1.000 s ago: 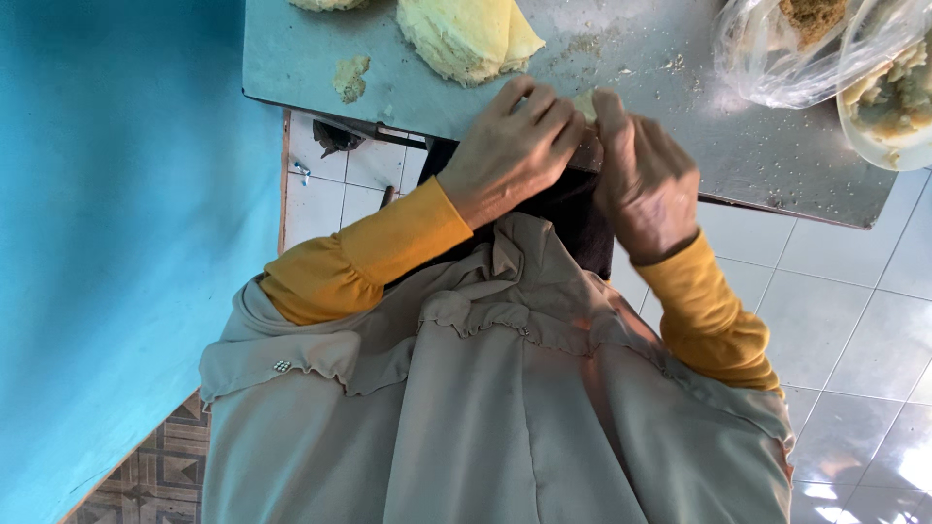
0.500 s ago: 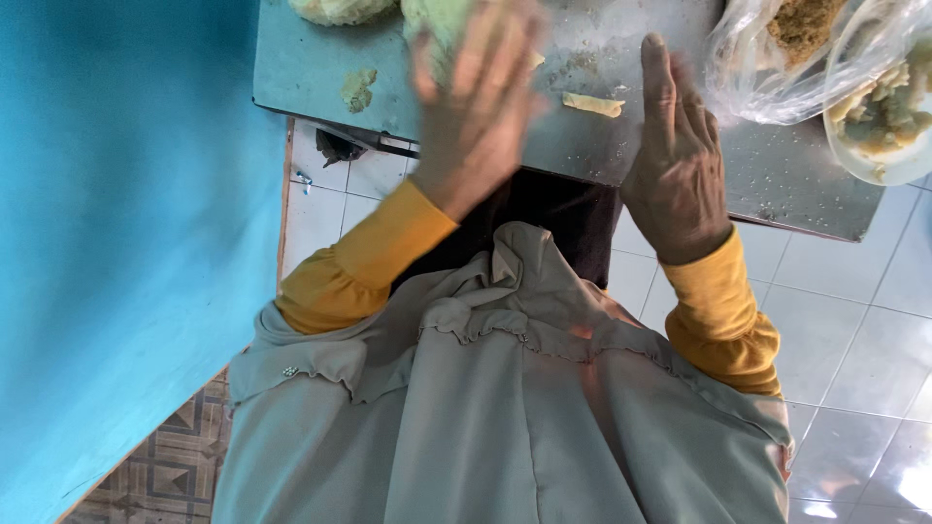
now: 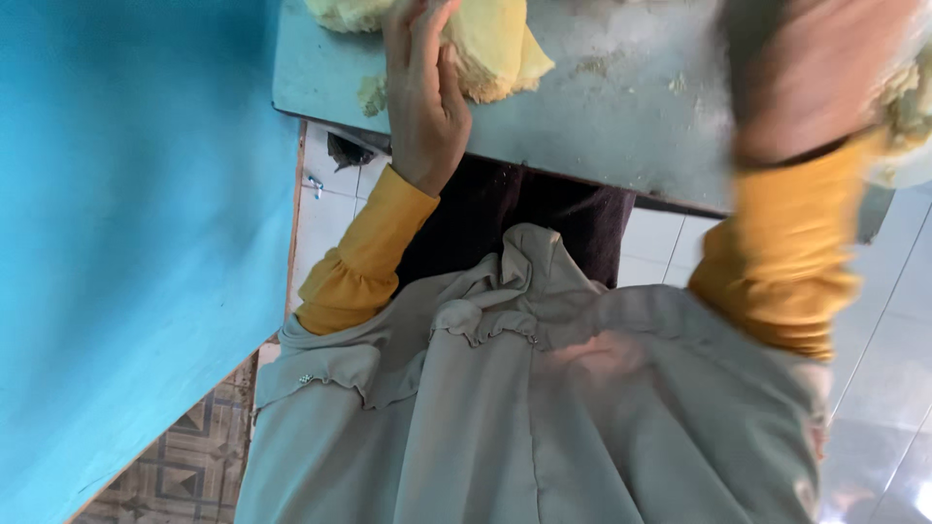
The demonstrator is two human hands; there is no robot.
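— Look, the left hand [image 3: 422,92] lies on the big lump of yellow dough [image 3: 490,49] at the far edge of the counter [image 3: 602,116], fingers pressed flat against its side, not curled round it. I'd call that grip spread out, resting on the dough rather than clamped.

— And the right hand [image 3: 806,78]?

— Too blurred. It sits over toward the right end, close to another pale mass [image 3: 908,107] there, but whether its grip is apart or closed on anything I cannot tell.

— What worries you?

— The dough sits close to the near edge where the left hand is. A hard push toward the body could slide it off onto the tiled floor [image 3: 335,209], I think. The grey metal top looks smooth and dusted with crumbs [image 3: 597,68], so little would hold it. There's also a small scrap of dough [image 3: 371,94] right at the edge, beside the wrist; a sweep of the yellow sleeve [image 3: 364,257] might knock it down.

— And the clothes?

— The loose grey garment [image 3: 544,408] hangs near the counter edge and could pick up flour.

— The room?

— A blue wall [image 3: 126,243] tight on the left, white tiles under the counter, patterned tiles [image 3: 184,466] lower down.
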